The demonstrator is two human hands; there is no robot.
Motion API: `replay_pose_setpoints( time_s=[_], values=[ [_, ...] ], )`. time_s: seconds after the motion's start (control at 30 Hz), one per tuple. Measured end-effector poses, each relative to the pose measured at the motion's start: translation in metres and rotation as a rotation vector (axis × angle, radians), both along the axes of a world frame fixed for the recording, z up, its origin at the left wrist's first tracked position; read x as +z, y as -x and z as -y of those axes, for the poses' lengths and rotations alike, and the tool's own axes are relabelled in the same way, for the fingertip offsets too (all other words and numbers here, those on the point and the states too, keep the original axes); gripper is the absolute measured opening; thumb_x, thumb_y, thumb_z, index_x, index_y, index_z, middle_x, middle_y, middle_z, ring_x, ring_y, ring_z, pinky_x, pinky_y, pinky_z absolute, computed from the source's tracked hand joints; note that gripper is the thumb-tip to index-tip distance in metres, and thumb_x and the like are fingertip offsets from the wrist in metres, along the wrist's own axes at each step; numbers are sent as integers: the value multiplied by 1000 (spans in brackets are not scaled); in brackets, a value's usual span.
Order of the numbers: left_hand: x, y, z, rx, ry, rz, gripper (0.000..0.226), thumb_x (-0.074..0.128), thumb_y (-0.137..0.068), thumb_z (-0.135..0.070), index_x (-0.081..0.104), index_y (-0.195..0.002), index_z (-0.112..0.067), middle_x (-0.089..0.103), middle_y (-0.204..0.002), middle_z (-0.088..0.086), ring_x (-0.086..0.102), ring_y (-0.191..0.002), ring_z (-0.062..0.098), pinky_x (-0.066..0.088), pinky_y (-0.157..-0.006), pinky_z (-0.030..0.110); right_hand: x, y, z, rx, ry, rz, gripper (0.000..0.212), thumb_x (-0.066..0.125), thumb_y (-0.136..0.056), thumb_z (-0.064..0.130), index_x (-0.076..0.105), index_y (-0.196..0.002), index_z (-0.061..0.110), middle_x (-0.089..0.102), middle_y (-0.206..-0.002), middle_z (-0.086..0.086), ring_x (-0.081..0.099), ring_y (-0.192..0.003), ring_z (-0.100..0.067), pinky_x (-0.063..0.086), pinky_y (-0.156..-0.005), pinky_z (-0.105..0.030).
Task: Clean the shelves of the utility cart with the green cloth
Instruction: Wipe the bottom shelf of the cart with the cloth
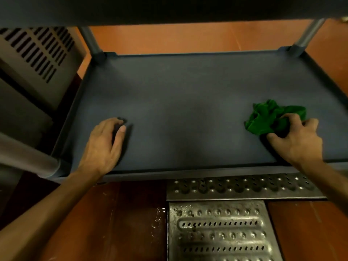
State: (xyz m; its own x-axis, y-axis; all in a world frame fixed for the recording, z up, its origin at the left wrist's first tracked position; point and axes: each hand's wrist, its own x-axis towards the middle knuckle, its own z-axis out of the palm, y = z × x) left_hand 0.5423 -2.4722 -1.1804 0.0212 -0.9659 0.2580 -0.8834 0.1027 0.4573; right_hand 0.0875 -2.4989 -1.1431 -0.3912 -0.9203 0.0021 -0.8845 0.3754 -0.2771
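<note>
The dark grey lower shelf (178, 102) of the utility cart fills the middle of the head view, with a raised rim all round. A crumpled green cloth (263, 117) lies on the shelf's right side near the front. My right hand (297, 136) grips the cloth's near end, fingers curled into the fabric, pressing it on the shelf. My left hand (105, 144) rests on the shelf's left front part, fingertips touching the surface, holding nothing. The upper shelf (169, 10) overhangs at the top of the view.
Grey cart posts stand at the back left (92, 42), back right (307, 36) and front left (28, 157). A vented metal cabinet (37, 59) stands left of the cart. Perforated metal drain grates (220, 232) lie in the orange-brown floor in front.
</note>
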Motion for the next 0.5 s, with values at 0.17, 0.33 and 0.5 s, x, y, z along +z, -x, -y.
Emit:
replay_pose_setpoints(
  time_s=[0.17, 0.33, 0.5],
  values=[
    [0, 0, 0, 19, -20, -14, 52, 31, -102, -49, 56, -128, -12, 59, -131, 9, 53, -122, 26, 40, -103, 37, -5, -38, 3, 57, 41, 11, 61, 68, -81, 43, 43, -131, 17, 35, -125, -20, 55, -93, -49, 48, -84, -49],
    [0, 1, -1, 17, -20, -20, 51, 32, -102, -48, 57, -127, -12, 59, -130, 9, 53, -122, 26, 41, -105, 39, -10, -81, 8, 133, 65, 49, 63, 67, -79, 48, 43, -130, 20, 35, -125, -17, 55, -94, -45, 49, -81, -44],
    [3, 2, -3, 13, -19, -19, 52, 31, -102, -48, 57, -126, -9, 60, -130, 10, 54, -120, 26, 41, -104, 39, -12, -128, 12, 260, 74, 69, 67, 63, -78, 59, 42, -131, 24, 33, -124, -11, 55, -97, -39, 51, -79, -40]
  ],
)
